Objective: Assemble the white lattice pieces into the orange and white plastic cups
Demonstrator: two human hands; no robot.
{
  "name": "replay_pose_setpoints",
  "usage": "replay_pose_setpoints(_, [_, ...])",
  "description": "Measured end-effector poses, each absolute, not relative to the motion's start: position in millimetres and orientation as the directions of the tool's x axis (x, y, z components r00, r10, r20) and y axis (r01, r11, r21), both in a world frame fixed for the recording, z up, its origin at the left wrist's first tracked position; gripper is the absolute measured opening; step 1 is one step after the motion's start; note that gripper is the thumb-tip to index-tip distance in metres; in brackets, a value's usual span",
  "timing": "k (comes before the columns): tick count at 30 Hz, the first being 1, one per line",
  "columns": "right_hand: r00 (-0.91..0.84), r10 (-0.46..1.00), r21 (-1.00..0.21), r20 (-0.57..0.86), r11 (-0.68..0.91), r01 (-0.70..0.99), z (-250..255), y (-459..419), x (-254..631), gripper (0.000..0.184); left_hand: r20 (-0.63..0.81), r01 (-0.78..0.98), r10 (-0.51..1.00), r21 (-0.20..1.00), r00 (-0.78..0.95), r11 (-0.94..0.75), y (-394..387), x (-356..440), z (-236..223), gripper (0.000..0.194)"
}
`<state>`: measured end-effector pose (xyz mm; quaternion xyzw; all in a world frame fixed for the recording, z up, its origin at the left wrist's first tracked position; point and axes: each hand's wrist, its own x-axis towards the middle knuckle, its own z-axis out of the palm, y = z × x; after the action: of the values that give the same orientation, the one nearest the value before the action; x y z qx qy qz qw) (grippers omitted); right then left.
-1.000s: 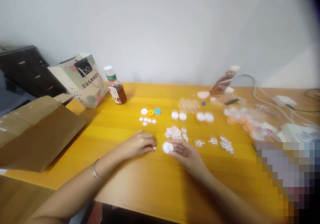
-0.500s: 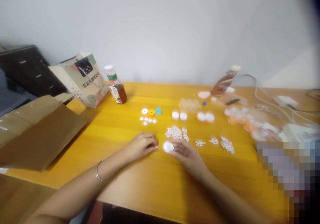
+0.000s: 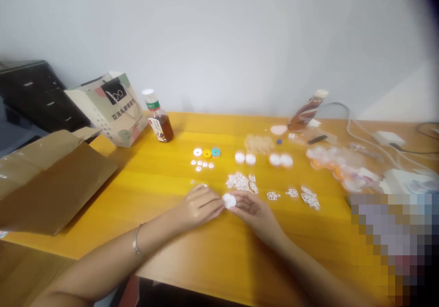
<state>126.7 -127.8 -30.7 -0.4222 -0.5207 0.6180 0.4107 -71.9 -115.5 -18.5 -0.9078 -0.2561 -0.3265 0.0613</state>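
Note:
My right hand (image 3: 252, 208) grips a round white disc (image 3: 229, 201) between thumb and fingers, just above the table. My left hand (image 3: 202, 206) is pinched, its fingertips touching the disc's left edge; the small white piece seen in them earlier is now hidden or merges with the disc. Behind the hands lies a pile of flat white cut-out pieces (image 3: 238, 181). Farther back are several small white round pieces (image 3: 205, 164), plus a white ring (image 3: 197, 152), a yellow ring (image 3: 206, 153) and a teal ring (image 3: 216, 152).
White discs (image 3: 245, 158) sit in pairs behind the pile. A cardboard box (image 3: 58, 183), paper bag (image 3: 120, 110) and drink bottle (image 3: 159, 124) stand left. Another bottle (image 3: 307, 112), bagged parts (image 3: 338, 163) and cables (image 3: 363, 137) are at the right.
My left hand has moved right, bringing its pinched fingertips from beside the disc to its edge. My right hand still holds the disc in nearly the same place.

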Motion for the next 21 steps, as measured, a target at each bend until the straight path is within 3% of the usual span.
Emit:
replay_pose_setpoints(8, [-0.318,0.946,-0.992,-0.067,-0.097,-0.08,-31.0,-130.3,124.9,0.027,0.49,0.48,0.448,0.068,0.748,-0.875,-120.5,-73.0,-19.7,0.019])
replay_pose_setpoints(21, [-0.331,0.941,-0.988,-0.069,-0.111,-0.11,-28.3,-131.5,124.1,0.028,0.516,0.483,0.517,0.211,0.683,-0.85,-120.8,-71.3,-23.7,0.02])
